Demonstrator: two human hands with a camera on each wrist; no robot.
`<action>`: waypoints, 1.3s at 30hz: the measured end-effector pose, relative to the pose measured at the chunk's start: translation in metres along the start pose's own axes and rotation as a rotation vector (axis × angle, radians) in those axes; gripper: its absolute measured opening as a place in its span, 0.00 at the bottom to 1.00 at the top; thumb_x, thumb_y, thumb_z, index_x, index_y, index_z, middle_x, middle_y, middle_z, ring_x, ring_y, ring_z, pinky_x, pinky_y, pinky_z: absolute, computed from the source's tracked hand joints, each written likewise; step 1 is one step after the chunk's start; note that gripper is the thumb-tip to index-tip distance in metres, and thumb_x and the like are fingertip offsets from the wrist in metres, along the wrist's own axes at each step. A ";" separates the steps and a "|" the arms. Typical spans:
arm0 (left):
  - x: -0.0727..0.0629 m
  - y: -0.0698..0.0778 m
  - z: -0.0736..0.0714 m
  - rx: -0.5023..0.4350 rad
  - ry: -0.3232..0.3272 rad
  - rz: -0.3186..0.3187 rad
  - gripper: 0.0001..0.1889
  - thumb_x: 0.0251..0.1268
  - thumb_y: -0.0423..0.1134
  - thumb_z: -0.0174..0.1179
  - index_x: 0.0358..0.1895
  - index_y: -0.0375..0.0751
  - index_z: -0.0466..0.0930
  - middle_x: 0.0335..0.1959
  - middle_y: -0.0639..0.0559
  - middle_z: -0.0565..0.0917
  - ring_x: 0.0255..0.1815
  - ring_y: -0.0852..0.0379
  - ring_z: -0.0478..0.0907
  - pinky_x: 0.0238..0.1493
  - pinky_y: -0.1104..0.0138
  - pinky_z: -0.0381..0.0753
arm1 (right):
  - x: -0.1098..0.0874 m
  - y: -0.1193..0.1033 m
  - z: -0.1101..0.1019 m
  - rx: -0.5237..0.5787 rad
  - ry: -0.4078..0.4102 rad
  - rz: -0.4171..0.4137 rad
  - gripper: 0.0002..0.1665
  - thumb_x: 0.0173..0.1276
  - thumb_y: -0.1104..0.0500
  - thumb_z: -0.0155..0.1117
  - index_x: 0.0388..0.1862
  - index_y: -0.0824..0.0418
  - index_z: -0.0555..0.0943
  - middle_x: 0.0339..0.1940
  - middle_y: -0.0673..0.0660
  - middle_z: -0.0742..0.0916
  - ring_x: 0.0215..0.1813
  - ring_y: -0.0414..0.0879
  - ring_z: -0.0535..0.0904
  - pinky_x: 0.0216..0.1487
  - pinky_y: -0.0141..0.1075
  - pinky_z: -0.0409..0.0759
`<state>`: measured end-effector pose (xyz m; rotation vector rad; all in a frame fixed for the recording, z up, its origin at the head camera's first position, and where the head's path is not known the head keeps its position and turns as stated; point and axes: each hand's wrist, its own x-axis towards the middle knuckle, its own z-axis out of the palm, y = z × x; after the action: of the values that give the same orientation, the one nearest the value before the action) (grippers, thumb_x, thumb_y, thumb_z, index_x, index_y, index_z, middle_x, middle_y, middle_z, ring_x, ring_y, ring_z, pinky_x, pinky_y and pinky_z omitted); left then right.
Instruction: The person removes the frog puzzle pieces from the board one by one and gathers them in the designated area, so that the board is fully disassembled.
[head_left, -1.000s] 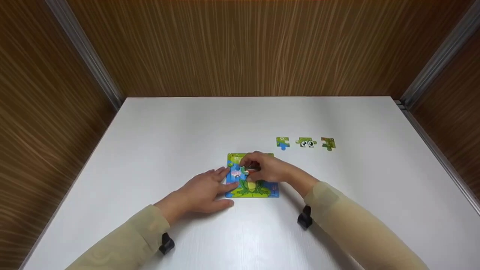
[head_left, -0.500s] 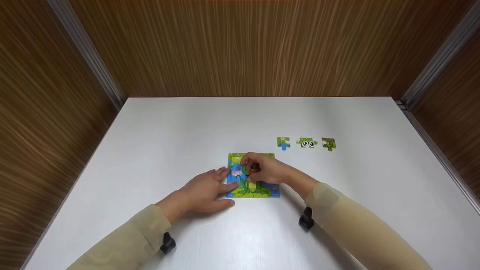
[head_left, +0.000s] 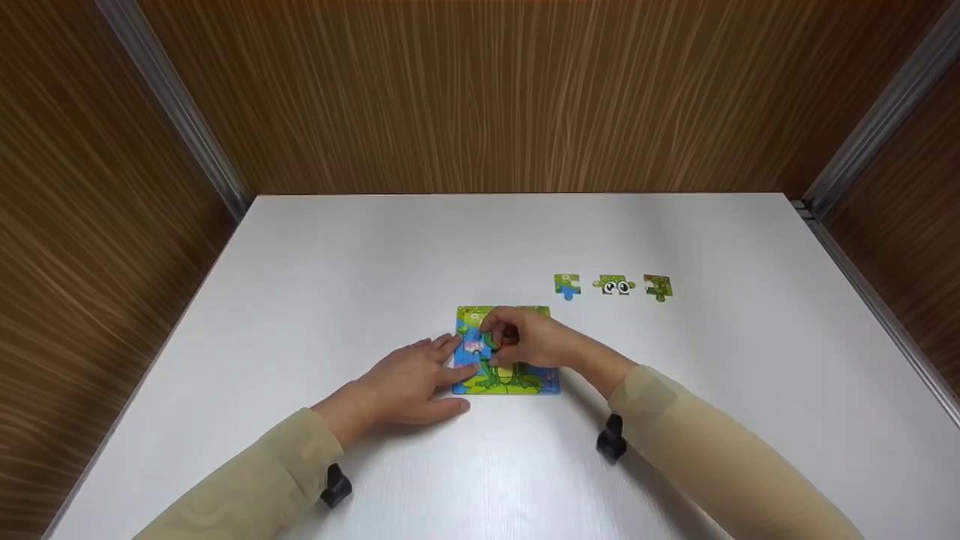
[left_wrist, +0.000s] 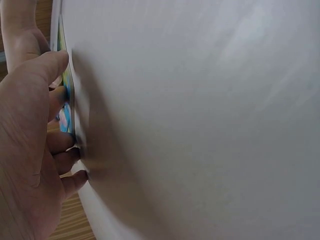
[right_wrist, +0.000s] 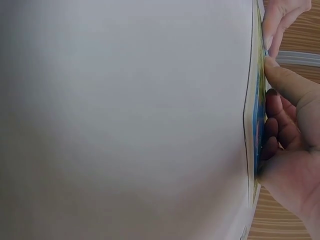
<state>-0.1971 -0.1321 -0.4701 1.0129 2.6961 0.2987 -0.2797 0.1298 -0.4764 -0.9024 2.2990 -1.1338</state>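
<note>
A frog jigsaw puzzle board [head_left: 504,386] lies flat at the middle of the table, its lower half showing green frog legs on blue. Spread fingers of my left hand [head_left: 405,386] rest on its left edge, the thumb on the table just in front. Above the frog's belly, my right hand [head_left: 536,337] pinches a green puzzle piece [head_left: 490,341] with a bit of red, low over the board; the fingers hide most of it. From the side, in the right wrist view, the thumb and fingers of the right hand [right_wrist: 295,130] sit right at the board's surface [right_wrist: 259,105].
Behind and right of the board, three loose puzzle pieces lie in a row: a green and blue one [head_left: 567,286], one with two frog eyes [head_left: 614,286], and a green and brown one [head_left: 658,287]. Wood-grain panels [head_left: 480,97] enclose the white table [head_left: 337,255].
The puzzle piece in my right hand was tilted up a second ago and now sits flatter over the board. The right hand has shifted only slightly; the left hand stays put.
</note>
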 end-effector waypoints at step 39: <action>0.002 -0.002 0.000 0.016 0.015 0.019 0.32 0.80 0.63 0.50 0.80 0.58 0.71 0.83 0.34 0.58 0.85 0.39 0.55 0.82 0.46 0.58 | -0.031 -0.001 -0.055 -0.029 0.199 0.010 0.25 0.71 0.60 0.75 0.65 0.56 0.82 0.49 0.56 0.84 0.52 0.52 0.79 0.50 0.44 0.78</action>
<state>-0.1996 -0.1325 -0.4711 1.0454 2.7080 0.2904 -0.2914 0.1805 -0.4412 -0.8196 2.4813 -1.2381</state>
